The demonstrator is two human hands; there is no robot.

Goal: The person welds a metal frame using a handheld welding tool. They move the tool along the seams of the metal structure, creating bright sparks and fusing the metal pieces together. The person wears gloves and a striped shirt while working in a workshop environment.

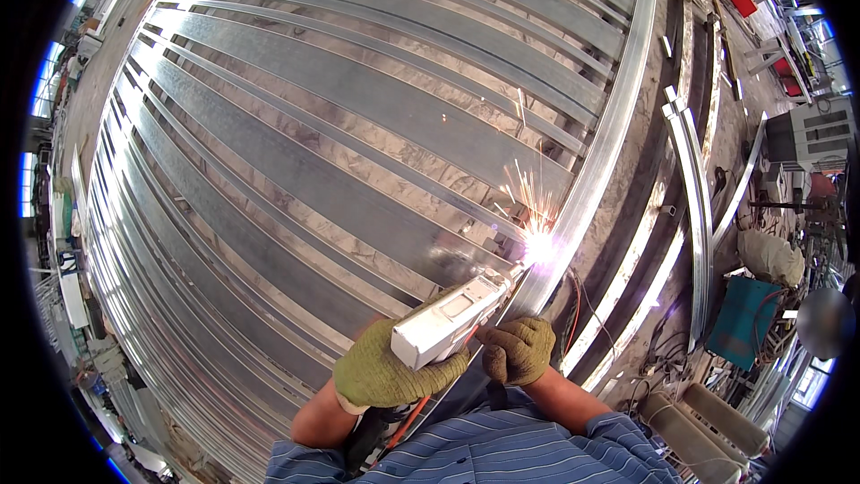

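My left hand (381,375), in an olive-green work glove, is wrapped round a white, box-shaped handheld welding gun (452,315). The gun's nozzle points up and to the right, at the long shiny metal edge rail (598,170). A bright white-violet glare with orange sparks (537,242) burns where a flat crossbar meets that rail, and it hides the joint. Low against the near part of the rail, my right hand (521,351) is closed in a matching glove. What its fingers grip, if anything, is hidden. Flat grey metal crossbars (340,157) fan out to the left.
Right of the rail, long metal beams (632,278) and a bundle of silvery profiles (692,215) lie on the floor. A teal box (743,323), a grey machine (811,134) and brown padded pieces (708,430) stand farther right. Cables (573,305) run beside my right hand.
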